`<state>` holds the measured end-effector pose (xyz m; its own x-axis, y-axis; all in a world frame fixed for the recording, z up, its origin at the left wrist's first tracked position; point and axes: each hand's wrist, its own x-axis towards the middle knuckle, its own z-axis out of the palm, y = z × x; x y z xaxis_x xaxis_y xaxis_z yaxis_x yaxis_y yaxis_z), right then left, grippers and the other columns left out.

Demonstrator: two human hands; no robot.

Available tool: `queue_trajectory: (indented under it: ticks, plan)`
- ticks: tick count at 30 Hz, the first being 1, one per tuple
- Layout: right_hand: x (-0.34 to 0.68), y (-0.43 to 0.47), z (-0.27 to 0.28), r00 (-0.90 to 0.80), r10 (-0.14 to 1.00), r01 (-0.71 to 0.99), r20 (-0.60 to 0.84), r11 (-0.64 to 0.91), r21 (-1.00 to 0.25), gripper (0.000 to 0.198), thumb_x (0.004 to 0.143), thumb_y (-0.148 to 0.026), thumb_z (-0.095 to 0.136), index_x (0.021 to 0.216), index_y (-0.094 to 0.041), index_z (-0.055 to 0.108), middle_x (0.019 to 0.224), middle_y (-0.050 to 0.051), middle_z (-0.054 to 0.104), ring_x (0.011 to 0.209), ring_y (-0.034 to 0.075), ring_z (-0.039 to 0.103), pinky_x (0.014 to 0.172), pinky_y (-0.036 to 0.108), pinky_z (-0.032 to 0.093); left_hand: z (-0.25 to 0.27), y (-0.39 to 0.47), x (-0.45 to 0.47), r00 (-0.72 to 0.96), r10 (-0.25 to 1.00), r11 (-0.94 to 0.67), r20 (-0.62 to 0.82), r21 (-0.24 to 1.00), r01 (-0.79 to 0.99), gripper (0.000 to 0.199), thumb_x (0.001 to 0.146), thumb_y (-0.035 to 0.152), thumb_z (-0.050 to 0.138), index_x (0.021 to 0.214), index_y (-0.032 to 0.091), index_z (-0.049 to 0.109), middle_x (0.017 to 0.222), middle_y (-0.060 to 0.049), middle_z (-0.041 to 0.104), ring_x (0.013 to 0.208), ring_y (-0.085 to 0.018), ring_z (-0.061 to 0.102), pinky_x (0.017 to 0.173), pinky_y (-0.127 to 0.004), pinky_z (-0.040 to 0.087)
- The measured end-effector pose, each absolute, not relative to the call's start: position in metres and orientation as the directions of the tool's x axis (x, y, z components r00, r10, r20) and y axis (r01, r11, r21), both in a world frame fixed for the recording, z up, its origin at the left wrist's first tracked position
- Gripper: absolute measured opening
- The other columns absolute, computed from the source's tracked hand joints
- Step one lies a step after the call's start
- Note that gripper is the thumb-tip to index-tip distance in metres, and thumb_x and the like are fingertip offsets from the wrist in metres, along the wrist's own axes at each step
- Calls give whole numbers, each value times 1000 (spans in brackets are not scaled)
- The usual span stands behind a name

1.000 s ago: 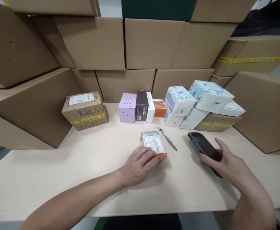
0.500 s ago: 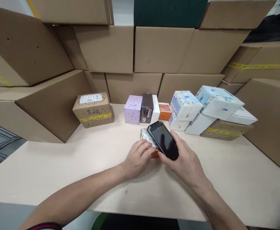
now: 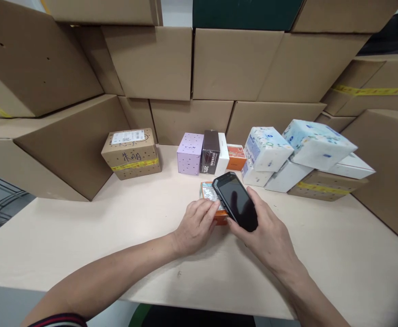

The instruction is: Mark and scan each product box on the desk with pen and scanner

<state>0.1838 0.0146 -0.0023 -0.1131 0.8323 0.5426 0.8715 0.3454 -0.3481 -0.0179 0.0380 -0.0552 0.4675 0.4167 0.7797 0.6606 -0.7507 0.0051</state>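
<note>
My right hand (image 3: 272, 231) is closed around a black smartphone (image 3: 236, 200), tilted with its dark screen facing up. Beneath the phone's left edge lies a small orange box (image 3: 221, 218) with a printed white label, partly covered by the phone and my fingers. My left hand (image 3: 196, 225) grips this box at its near left side, fingers close together over it. Just behind stand a lilac box (image 3: 189, 153), a dark brown box (image 3: 211, 152), a white box (image 3: 223, 154) and another orange box (image 3: 236, 157).
Tissue packs (image 3: 269, 150) and white boxes are piled at the right on a taped brown carton (image 3: 326, 185). On the left sits a dotted brown carton (image 3: 131, 154) with a shipping label. Large cardboard boxes (image 3: 233, 63) wall in the back and sides of the pale table (image 3: 93, 236).
The whole view has shifted slightly. My right hand and the phone have moved a little to the right, and the fingers of my left hand have drawn in a bit on the orange box.
</note>
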Motion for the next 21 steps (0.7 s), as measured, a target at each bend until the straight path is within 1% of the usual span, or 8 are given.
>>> queue_trajectory:
  ticks: [4, 8, 14, 18, 21]
  plan:
    - [184, 14, 0, -117, 840, 873, 530, 341, -348, 74, 84, -44, 64, 149, -18, 39, 140, 16, 59, 123, 32, 62, 90, 45, 60, -55, 38, -18, 473, 418, -751, 776, 1, 661, 67, 94, 16, 53, 154, 7, 25, 117, -17, 62, 115, -28, 54, 96, -44, 51]
    - [184, 13, 1, -131, 841, 867, 525, 354, -350, 75, 85, -44, 64, 150, -20, 37, 141, 16, 59, 124, 32, 62, 91, 45, 59, -55, 38, -17, 469, 417, -748, 778, 1, 664, 67, 94, 16, 53, 154, 8, 24, 117, -16, 62, 114, -28, 54, 96, -43, 50]
    - [186, 14, 1, -139, 846, 863, 514, 358, -356, 77, 84, -43, 65, 151, -19, 36, 141, 15, 59, 124, 32, 62, 92, 45, 59, -54, 38, -17, 470, 414, -744, 780, -7, 668, 66, 93, 15, 55, 153, 8, 28, 115, -15, 62, 114, -28, 54, 96, -42, 49]
    - [189, 16, 0, -174, 835, 843, 521, 400, -360, 77, 84, -42, 65, 152, -19, 35, 142, 16, 58, 126, 31, 60, 97, 46, 57, -54, 37, -17, 474, 422, -749, 772, 3, 662, 68, 93, 15, 54, 154, 9, 24, 115, -16, 62, 114, -28, 54, 96, -43, 48]
    - [191, 18, -1, -195, 820, 829, 539, 431, -356, 78, 84, -41, 65, 152, -19, 34, 141, 16, 58, 126, 31, 60, 99, 46, 56, -55, 37, -16, 469, 423, -745, 775, 3, 667, 68, 93, 13, 54, 154, 8, 26, 115, -16, 62, 113, -28, 53, 95, -43, 48]
